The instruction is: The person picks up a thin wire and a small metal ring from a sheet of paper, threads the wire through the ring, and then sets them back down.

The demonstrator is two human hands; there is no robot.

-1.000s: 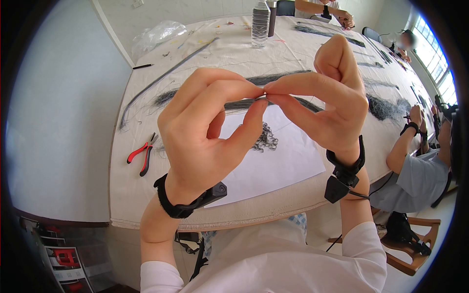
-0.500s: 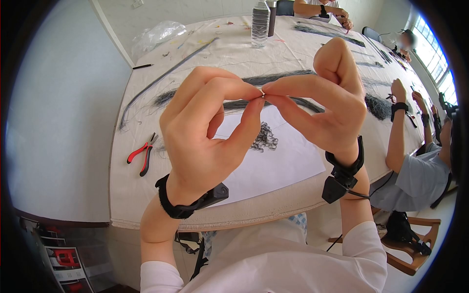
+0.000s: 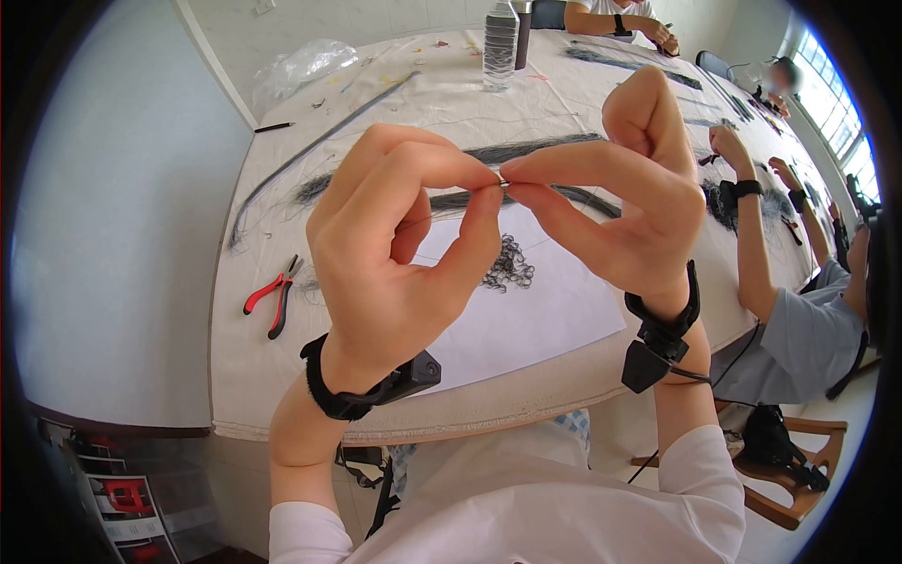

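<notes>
Above the white paper [image 3: 554, 324], my left hand [image 3: 404, 221] and my right hand [image 3: 625, 193] meet, each with thumb and forefinger pinched. Between the fingertips is a small shiny wire ring [image 3: 505, 182], mostly covered by them; its exact shape is hard to make out. On the paper below lies a heap of small dark wire rings [image 3: 509, 264], partly hidden behind my left hand. Left of my left hand, pliers [image 3: 278, 296] with red and black handles rest on the cloth, jaws pointing away from me.
Bundles of thin dark wire [image 3: 536, 148] lie across the tablecloth [image 3: 404, 103] beyond my hands. A long wire strand bundle [image 3: 315, 150] stretches at left, near a black pen [image 3: 274, 127]. A water bottle [image 3: 500, 52] stands farther back. Co-workers' hands [image 3: 728, 146] are at the right.
Both hands stay pinched together, with my fingertips shifted slightly and more of the metal showing. The co-worker's arm at the right has moved farther forward and left over the table.
</notes>
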